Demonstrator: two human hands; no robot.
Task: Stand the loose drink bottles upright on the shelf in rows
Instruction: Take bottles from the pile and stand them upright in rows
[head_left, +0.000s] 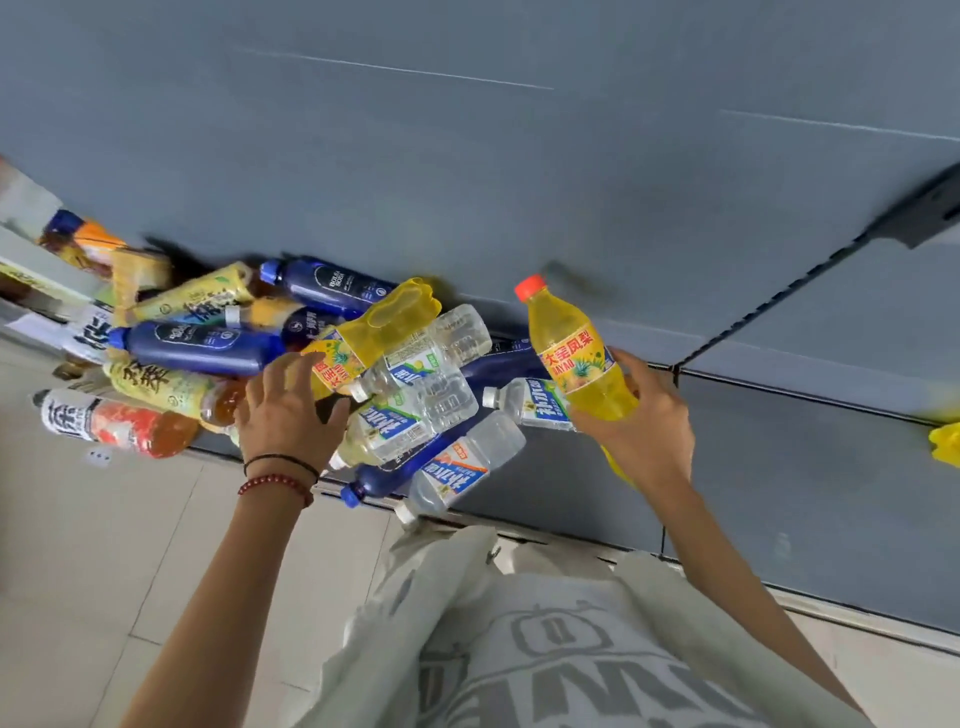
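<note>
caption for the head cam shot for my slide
Right hand holds a yellow soda bottle upright at the grey shelf; left hand reaches into the pile of loose bottles.

Right hand (641, 421) grips yellow bottle (576, 353); left hand (291, 410) on pile (311, 364).

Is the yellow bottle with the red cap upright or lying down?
Roughly upright: the yellow bottle, held by the right hand, has its red cap on top.

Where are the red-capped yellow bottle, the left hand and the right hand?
red-capped yellow bottle (574, 358): head view, on its label.
left hand (291, 415): head view, back of the hand.
right hand (647, 431): head view, back of the hand.
</note>
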